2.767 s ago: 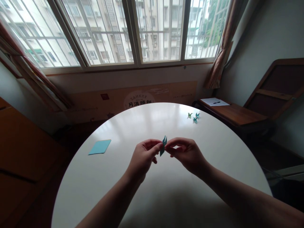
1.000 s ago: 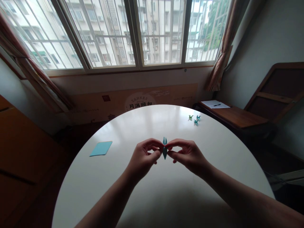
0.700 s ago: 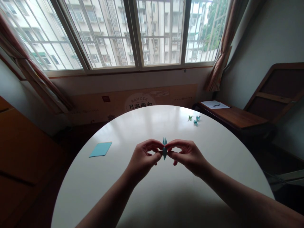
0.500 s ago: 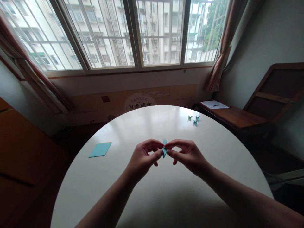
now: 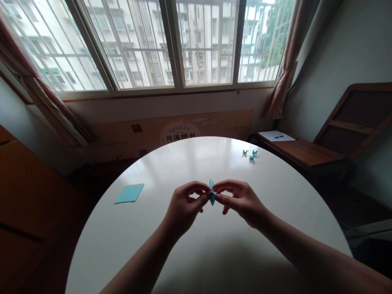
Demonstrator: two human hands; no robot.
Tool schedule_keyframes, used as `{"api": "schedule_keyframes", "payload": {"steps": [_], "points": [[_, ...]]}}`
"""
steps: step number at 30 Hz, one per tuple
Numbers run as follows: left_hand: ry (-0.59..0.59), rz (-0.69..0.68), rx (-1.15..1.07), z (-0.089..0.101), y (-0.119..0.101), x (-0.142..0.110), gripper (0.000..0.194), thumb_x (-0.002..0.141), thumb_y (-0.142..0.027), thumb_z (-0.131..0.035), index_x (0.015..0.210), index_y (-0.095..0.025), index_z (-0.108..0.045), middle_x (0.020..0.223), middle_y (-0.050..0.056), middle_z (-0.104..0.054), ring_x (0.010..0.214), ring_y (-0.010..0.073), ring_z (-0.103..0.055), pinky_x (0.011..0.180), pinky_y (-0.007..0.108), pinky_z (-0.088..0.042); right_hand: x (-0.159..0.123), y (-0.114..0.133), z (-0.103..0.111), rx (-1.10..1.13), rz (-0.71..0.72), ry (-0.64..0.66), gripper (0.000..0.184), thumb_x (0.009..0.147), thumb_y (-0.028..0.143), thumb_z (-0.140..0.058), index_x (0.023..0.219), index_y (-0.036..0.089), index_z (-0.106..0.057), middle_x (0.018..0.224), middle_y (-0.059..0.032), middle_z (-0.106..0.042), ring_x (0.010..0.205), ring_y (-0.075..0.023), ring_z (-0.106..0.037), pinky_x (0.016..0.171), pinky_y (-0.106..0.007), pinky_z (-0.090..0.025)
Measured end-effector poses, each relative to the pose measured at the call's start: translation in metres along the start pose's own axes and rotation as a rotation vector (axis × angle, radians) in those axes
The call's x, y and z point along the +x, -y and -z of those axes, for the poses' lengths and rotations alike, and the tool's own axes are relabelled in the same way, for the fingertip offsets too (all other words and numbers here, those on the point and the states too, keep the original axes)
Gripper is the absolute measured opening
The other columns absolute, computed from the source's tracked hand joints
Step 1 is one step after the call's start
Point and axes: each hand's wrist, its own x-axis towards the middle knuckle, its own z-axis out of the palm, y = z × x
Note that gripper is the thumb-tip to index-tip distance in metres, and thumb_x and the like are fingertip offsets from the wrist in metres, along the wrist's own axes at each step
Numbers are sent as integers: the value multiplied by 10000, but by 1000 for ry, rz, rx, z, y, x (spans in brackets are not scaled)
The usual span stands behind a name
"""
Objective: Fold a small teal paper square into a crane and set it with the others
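Between my two hands is a small folded piece of turquoise paper (image 5: 212,199), narrow and pointed, with two slim tips standing up at its top. My left hand (image 5: 189,204) pinches its left side between thumb and forefinger. On the other side, the thumb and forefinger of my right hand (image 5: 239,199) pinch it too. Fingertips hide the middle of the folds. Both hands are held over the white round table (image 5: 196,253). To the left lies a square stack of turquoise paper (image 5: 130,193).
Three small folded paper birds stand at the table's far right: a green bird (image 5: 245,153) and two blue-green birds, the nearer bird (image 5: 251,159) in front. Beyond the table, a wooden chair (image 5: 321,153) carries a white sheet (image 5: 275,136) with a pen. Barred windows are behind.
The folded paper has turned slightly between my fingertips, and its upper tips now stand a little wider apart. Both hands stay in nearly the same place.
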Motion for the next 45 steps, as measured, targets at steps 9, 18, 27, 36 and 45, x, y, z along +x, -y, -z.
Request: {"api": "schedule_keyframes", "payload": {"steps": [9, 18, 27, 36, 45], "points": [[4, -55, 38, -2, 1, -2, 187, 787, -311, -772, 864, -146, -730, 738, 37, -641, 597, 132, -562, 469, 226, -519, 0, 1, 2, 12, 75, -6, 231, 799, 331, -800, 980, 187, -790, 919, -82, -735, 794, -200, -682, 518, -253, -604], [-49, 2, -17, -9, -2, -3, 200, 737, -306, -809, 815, -131, -755, 713, 54, -685, 595, 152, -591, 470, 239, -512, -3, 2, -4, -78, 167, -100, 204, 795, 337, -798, 925, 181, -781, 889, -71, -732, 731, -194, -695, 516, -272, -622], [-124, 86, -211, -14, 1, -3, 290, 658, -247, -867, 868, -149, -691, 737, 40, -721, 603, 147, -601, 410, 189, -451, -4, 3, -8, -77, 151, -170, 168, 740, 248, -832, 864, 191, -733, 835, -44, -682, 758, -188, -646, 455, -220, -571], [-46, 183, -208, -12, -1, -2, 254, 686, -341, -847, 810, -131, -774, 714, 58, -712, 539, 108, -531, 424, 192, -425, -3, 2, -5, -61, 89, -154, 247, 750, 309, -828, 962, 198, -768, 874, -70, -716, 800, -214, -666, 486, -242, -569], [-78, 59, -86, -8, 4, -3, 149, 742, -280, -791, 794, -144, -757, 680, 36, -686, 584, 137, -582, 414, 189, -482, -2, 2, -7, -15, 61, -118, 214, 767, 359, -816, 883, 184, -772, 811, -63, -712, 759, -195, -655, 491, -238, -569]]}}
